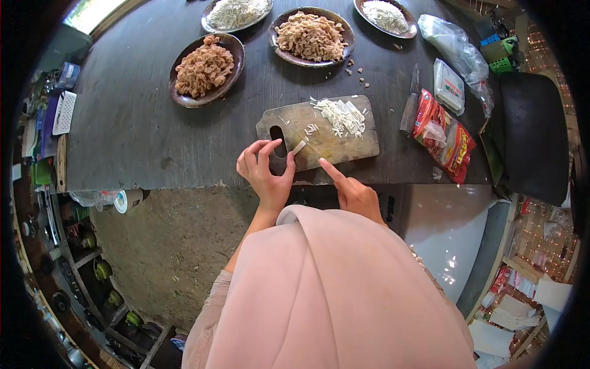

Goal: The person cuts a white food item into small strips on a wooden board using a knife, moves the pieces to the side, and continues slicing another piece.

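A wooden cutting board (350, 144) with an oval handle hole lies near the table's front edge. White cut strips (342, 118) are heaped on its upper right part, with a few loose bits to their left. My left hand (268, 175) is at the board's left end, its fingers apart beside the handle hole. A small white piece (300, 146) lies right by its thumb tip; whether they touch is hard to tell. My right hand (356, 195) is at the board's front edge, index finger stretched onto the board, the other fingers curled, and no held object shows.
Plates of brown pieces (204, 66) (310, 37) and plates of white strips (236, 13) (386, 16) stand at the back of the dark table (123, 123). On the right lie a knife (410, 101), a red packet (444, 136), a white pack (448, 87) and a plastic bag (458, 49).
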`<state>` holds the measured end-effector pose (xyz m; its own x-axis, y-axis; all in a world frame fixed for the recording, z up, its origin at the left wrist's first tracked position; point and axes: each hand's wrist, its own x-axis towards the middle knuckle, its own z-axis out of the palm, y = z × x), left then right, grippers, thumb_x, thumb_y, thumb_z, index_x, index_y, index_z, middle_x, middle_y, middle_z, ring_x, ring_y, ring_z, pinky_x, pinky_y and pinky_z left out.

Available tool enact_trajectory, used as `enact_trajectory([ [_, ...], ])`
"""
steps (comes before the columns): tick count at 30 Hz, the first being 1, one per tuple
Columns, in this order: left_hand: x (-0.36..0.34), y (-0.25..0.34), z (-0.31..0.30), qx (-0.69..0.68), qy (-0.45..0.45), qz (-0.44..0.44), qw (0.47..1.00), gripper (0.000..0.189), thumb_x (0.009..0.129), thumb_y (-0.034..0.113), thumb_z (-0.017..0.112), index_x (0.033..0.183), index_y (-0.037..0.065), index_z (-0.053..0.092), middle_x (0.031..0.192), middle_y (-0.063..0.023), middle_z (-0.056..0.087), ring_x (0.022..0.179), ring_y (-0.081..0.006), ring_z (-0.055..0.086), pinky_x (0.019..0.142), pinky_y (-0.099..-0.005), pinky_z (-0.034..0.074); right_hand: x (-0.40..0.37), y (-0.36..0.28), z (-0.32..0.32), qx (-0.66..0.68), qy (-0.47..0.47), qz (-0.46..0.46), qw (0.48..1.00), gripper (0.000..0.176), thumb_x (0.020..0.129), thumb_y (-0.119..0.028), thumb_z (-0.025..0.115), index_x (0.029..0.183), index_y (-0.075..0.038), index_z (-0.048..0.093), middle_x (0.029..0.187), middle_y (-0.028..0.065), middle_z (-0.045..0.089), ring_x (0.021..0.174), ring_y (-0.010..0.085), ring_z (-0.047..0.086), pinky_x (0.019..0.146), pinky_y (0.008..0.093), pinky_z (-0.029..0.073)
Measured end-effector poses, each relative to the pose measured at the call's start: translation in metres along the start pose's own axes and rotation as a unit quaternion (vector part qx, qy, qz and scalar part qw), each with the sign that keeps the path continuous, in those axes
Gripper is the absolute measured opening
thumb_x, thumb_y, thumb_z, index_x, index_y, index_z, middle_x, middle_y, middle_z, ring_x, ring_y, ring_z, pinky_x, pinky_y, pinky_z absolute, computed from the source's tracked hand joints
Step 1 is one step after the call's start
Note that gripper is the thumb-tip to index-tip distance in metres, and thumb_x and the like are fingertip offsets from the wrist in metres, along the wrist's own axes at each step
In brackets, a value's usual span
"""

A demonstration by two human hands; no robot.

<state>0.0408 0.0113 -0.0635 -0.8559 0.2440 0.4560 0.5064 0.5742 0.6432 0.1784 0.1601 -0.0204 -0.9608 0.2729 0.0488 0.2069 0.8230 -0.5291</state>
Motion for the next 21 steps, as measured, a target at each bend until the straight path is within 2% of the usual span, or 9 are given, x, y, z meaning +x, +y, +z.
enact_trajectory([
  [4, 0.0002, 0.0010, -0.0008, -0.002, -0.003, 0.001, 1.000, 0.041, 0.078, 0.016, 0.082, 0.116, 0.017, 0.067, 0.116, -0.0035, 0.059, 0.116, -0.0259, 0.050, 0.103, -0.0434, 0.032, 0.0018, 0.0050, 0.0018, -0.026, -0.025, 0.005, 0.999, 0.082, 0.088, 0.000, 0.064, 0.155, -0.040, 0.038, 0.064, 0.0069, 0.053, 0.052, 0.0254, 0.060, 0.051, 0.0417, 0.053],
  [6, 0.0004, 0.0016, -0.0013, -0.002, -0.004, -0.001, 1.000, 0.041, 0.078, 0.017, 0.082, 0.116, 0.016, 0.067, 0.116, -0.0035, 0.059, 0.116, -0.0258, 0.050, 0.103, -0.0436, 0.032, 0.0062, 0.0055, 0.0043, -0.010, 0.005, 0.004, 1.000, 0.082, 0.088, 0.000, 0.064, 0.155, -0.040, 0.039, 0.063, 0.0067, 0.053, 0.052, 0.0251, 0.060, 0.051, 0.0411, 0.053],
  [10, -0.0003, -0.0006, -0.0007, 0.000, -0.002, 0.006, 1.000, 0.042, 0.078, 0.017, 0.082, 0.117, 0.016, 0.067, 0.116, -0.0035, 0.059, 0.116, -0.0259, 0.050, 0.103, -0.0436, 0.031, 0.0015, -0.0023, -0.0010, 0.010, 0.006, 0.000, 1.000, 0.081, 0.089, 0.000, 0.064, 0.155, -0.040, 0.039, 0.063, 0.0070, 0.053, 0.052, 0.0255, 0.059, 0.051, 0.0410, 0.053],
  [13, 0.0009, 0.0009, -0.0002, 0.001, 0.000, 0.003, 1.000, 0.042, 0.078, 0.017, 0.082, 0.116, 0.016, 0.067, 0.116, -0.0035, 0.059, 0.116, -0.0259, 0.050, 0.102, -0.0432, 0.032, 0.0014, 0.0009, 0.0016, -0.016, -0.022, 0.007, 1.000, 0.079, 0.090, -0.001, 0.064, 0.155, -0.039, 0.040, 0.063, 0.0072, 0.052, 0.051, 0.0258, 0.059, 0.051, 0.0410, 0.052],
  [18, 0.0003, -0.0004, -0.0004, 0.000, -0.001, 0.005, 1.000, 0.042, 0.077, 0.016, 0.082, 0.117, 0.016, 0.067, 0.116, -0.0033, 0.059, 0.116, -0.0255, 0.049, 0.102, -0.0429, 0.031, 0.0037, -0.0023, 0.0007, 0.013, 0.015, -0.006, 1.000, 0.081, 0.088, 0.000, 0.065, 0.154, -0.039, 0.041, 0.062, 0.0072, 0.052, 0.048, 0.0257, 0.057, 0.049, 0.0408, 0.051],
  [21, -0.0008, -0.0013, -0.0001, -0.005, -0.005, 0.002, 1.000, 0.043, 0.077, 0.016, 0.083, 0.117, 0.017, 0.067, 0.117, -0.0032, 0.059, 0.117, -0.0253, 0.049, 0.103, -0.0431, 0.031, -0.0025, -0.0025, 0.0010, -0.010, -0.020, 0.001, 1.000, 0.080, 0.088, -0.001, 0.065, 0.154, -0.040, 0.041, 0.061, 0.0074, 0.052, 0.048, 0.0259, 0.056, 0.048, 0.0409, 0.051],
])
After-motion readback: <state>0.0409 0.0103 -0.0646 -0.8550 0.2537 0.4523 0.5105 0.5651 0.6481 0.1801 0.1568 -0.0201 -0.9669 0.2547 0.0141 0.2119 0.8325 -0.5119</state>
